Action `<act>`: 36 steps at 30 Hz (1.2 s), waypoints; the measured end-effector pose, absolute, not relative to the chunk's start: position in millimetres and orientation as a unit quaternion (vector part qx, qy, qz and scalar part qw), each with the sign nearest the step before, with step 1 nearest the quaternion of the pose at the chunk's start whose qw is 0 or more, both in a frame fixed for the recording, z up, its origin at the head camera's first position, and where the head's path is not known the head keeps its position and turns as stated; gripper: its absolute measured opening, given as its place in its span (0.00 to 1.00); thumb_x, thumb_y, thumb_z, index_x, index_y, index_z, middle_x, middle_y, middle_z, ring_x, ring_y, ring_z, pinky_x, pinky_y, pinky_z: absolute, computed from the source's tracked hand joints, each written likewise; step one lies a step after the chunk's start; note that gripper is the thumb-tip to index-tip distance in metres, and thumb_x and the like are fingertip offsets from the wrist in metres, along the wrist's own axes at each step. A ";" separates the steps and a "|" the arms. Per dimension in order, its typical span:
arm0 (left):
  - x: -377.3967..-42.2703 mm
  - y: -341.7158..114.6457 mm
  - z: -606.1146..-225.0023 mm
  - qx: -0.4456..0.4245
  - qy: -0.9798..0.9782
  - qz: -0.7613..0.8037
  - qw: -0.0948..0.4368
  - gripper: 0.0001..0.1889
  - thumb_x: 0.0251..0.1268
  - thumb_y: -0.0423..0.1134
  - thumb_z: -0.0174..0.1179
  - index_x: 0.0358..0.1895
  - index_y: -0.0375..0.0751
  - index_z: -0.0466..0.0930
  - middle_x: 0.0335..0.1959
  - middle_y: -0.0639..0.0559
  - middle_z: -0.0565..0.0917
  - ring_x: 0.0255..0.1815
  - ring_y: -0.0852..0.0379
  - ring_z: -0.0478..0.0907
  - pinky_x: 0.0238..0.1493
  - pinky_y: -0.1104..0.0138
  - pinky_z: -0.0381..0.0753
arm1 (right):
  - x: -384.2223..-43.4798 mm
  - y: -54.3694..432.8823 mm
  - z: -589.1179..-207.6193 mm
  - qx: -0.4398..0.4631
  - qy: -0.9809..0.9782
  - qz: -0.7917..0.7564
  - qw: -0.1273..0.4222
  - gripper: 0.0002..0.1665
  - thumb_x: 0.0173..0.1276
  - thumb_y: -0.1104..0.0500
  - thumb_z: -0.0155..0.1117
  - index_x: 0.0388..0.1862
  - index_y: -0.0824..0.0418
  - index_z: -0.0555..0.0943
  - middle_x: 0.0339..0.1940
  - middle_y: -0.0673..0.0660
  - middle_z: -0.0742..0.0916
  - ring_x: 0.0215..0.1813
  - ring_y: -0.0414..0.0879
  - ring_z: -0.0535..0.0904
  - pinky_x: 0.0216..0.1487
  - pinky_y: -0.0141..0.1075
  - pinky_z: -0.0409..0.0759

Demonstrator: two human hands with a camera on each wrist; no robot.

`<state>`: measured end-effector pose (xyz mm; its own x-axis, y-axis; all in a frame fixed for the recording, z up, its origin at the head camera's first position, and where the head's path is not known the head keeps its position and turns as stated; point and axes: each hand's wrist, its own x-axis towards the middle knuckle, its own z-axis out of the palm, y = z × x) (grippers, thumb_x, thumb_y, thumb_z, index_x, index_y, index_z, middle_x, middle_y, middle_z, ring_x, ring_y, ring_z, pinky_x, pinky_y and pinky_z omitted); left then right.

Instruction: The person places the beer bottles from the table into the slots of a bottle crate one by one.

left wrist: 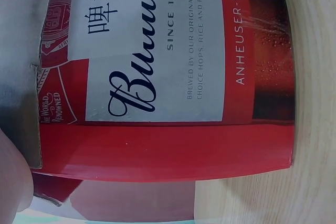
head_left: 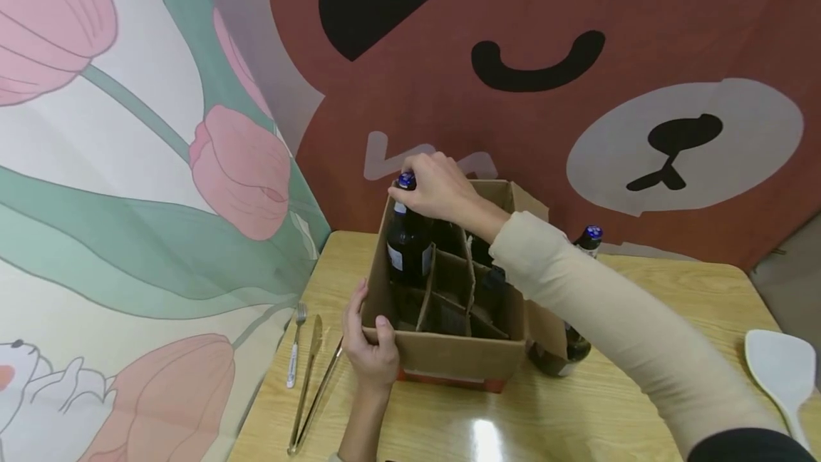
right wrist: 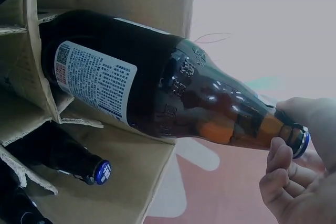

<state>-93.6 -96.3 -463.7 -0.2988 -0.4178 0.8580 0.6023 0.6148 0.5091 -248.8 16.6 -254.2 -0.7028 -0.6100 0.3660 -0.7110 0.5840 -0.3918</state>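
A brown glass beer bottle (head_left: 408, 252) with a blue cap stands in the far left part of an open cardboard box (head_left: 458, 351). My right hand (head_left: 442, 187) pinches its neck just below the cap. In the right wrist view, most of the bottle (right wrist: 152, 82) rises above the cardboard dividers (right wrist: 44, 51), its base hidden behind them. At the box's near left corner my left hand (head_left: 372, 355) grips the wall, thumb over the front rim and fingers along the left side. Another capped bottle (right wrist: 79, 158) sits lower in the box, with a further dark bottle (right wrist: 21, 205) beside it.
Right of the box a bottle (head_left: 577, 348) stands on the wooden table (head_left: 641, 305), partly covered by my sleeve and a box flap (head_left: 545, 326). A fork (head_left: 296, 348) and metal tongs (head_left: 308, 383) lie at the left. A white spatula (head_left: 779, 369) lies at the right edge.
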 end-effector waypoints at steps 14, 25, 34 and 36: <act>-99.7 -98.4 -463.5 -0.081 -0.676 -0.428 0.594 0.25 0.52 0.30 0.51 0.55 0.20 0.76 0.55 0.28 0.79 0.59 0.34 0.75 0.66 0.61 0.69 | -258.8 16.1 -276.6 0.324 -0.907 0.262 0.061 0.22 0.64 0.49 0.69 0.21 0.59 0.70 0.12 0.51 0.69 0.13 0.41 0.60 0.17 0.33 0.59; -99.9 -96.0 -461.6 -0.086 -0.680 -0.435 0.583 0.25 0.53 0.29 0.51 0.56 0.21 0.76 0.57 0.30 0.79 0.60 0.34 0.74 0.66 0.60 0.69 | -256.2 0.6 -307.8 0.366 -0.905 0.216 -0.037 0.24 0.62 0.54 0.72 0.18 0.57 0.67 0.12 0.49 0.67 0.14 0.39 0.58 0.19 0.32 0.59; -95.3 -95.0 -465.0 -0.067 -0.680 -0.439 0.583 0.26 0.53 0.30 0.50 0.57 0.22 0.75 0.57 0.30 0.78 0.60 0.35 0.74 0.66 0.60 0.69 | -247.1 -4.6 -351.0 0.385 -0.893 0.218 -0.078 0.14 0.56 0.60 0.76 0.35 0.65 0.81 0.27 0.55 0.82 0.23 0.41 0.71 0.27 0.34 0.71; -93.5 -93.3 -466.1 -0.063 -0.682 -0.442 0.580 0.26 0.52 0.29 0.50 0.57 0.22 0.75 0.58 0.30 0.78 0.60 0.35 0.74 0.66 0.61 0.69 | -245.3 -4.8 -357.7 0.374 -0.896 0.220 -0.093 0.15 0.56 0.60 0.76 0.40 0.66 0.82 0.35 0.57 0.86 0.27 0.43 0.76 0.32 0.35 0.76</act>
